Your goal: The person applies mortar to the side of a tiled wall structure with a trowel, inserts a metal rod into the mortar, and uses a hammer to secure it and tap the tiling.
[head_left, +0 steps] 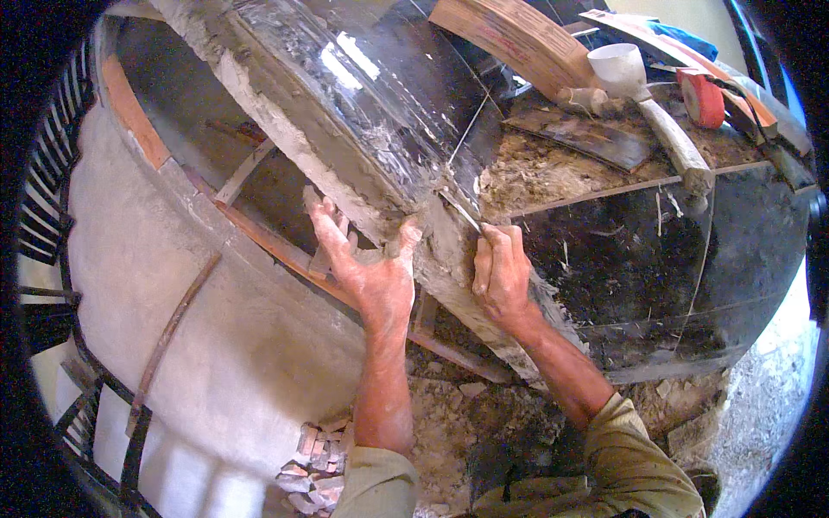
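My left hand (371, 272) is open against a mortar-covered ledge (319, 164), its thumb at the edge and its fingers spread along the near side. My right hand (505, 272) is closed round a thin metal tool (460, 209). The tool's narrow end rests at the mortar beside a corner of the glossy black tiles (397, 95). Its exact kind is hard to tell, since my fingers cover the rear part. Wet-looking grey mortar (445, 229) lies between my two hands, and both hands are dusted with it.
At the upper right, a dusty white-headed mallet (678, 147) lies near a red roll (704, 99) and a long brown box (518, 43). Black tiles face the slab's right side (630, 268). Broken bricks (315, 466) are piled below; a dark metal railing (52, 164) stands left.
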The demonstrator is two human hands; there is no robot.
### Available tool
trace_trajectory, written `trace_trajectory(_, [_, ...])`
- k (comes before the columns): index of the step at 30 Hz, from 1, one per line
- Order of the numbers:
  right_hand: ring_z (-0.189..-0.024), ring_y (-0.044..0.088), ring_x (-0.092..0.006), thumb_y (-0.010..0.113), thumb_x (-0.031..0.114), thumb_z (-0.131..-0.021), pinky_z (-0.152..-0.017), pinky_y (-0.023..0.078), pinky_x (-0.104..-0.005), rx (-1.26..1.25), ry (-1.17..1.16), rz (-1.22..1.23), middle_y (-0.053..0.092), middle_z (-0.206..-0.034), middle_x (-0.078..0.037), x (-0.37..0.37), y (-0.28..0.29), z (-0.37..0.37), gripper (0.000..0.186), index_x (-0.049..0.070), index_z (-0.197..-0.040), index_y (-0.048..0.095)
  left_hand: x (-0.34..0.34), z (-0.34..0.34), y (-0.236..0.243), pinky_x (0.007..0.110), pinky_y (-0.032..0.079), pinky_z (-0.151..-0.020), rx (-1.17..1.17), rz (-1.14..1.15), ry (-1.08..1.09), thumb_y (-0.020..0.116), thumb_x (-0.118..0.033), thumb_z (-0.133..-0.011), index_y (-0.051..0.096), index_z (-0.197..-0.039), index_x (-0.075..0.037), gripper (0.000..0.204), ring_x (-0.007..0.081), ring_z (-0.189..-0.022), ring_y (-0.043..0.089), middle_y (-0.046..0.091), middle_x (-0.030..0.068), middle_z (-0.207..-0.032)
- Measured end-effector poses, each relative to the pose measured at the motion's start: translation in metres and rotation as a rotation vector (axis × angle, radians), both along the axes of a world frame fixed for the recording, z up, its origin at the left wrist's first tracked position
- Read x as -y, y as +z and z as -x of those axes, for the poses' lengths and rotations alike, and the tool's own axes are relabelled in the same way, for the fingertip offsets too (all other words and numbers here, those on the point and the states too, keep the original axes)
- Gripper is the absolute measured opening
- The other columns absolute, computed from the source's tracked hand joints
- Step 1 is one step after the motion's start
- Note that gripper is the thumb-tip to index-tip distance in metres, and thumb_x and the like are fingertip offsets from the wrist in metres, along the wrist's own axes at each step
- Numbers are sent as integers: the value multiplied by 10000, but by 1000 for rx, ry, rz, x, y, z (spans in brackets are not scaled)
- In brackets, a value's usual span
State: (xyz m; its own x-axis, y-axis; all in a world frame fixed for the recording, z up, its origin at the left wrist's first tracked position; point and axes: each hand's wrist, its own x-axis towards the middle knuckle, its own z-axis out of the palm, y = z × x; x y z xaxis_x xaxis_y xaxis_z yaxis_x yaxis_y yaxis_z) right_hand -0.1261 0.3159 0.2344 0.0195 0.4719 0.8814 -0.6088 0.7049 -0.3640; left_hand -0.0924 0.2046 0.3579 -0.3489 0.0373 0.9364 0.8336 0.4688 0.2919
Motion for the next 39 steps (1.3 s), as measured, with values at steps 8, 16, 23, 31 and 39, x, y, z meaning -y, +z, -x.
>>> trace_trajectory(8, [-681,572,-327,630,-32,-741,-572,501,-414,51,43,-15,527,-890,-163,-1,8,-2,361,-14,-1086,525,2,7,-1,475,366,-1029,-74,34,11,798,43,-634,147,-1477,-71,1071,348,-1287,366,284,184,-1459])
trace_trajectory(16, [-698,567,-333,620,-40,-724,-563,504,-408,31,90,-29,522,-892,-170,-2,9,-3,372,-32,-1081,519,2,7,0,488,344,-1022,-12,-33,-56,819,-8,-623,213,-1448,-34,1024,343,-1277,379,292,173,-1443])
trace_trajectory(23, [-684,552,-341,608,-48,-712,-544,500,-406,59,68,-86,507,-882,-184,-3,18,-7,394,-50,-1094,509,0,0,3,457,371,-1039,42,-6,-10,787,47,-648,148,-1475,-63,1051,341,-1282,368,285,174,-1454])
trace_trajectory(31, [-675,572,-348,621,-10,-745,-521,496,-431,64,47,-91,503,-872,-172,-10,14,-2,376,-25,-1101,501,-2,1,4,479,370,-1035,51,4,33,780,67,-636,153,-1480,-90,1063,337,-1281,368,284,178,-1451])
trace_trajectory(39, [-608,579,-336,617,7,-771,-492,490,-427,116,86,-106,487,-864,-159,-17,22,-19,314,6,-1064,504,2,8,0,480,396,-1010,-2,-26,-10,811,31,-617,173,-1477,-94,1078,328,-1276,377,301,167,-1445])
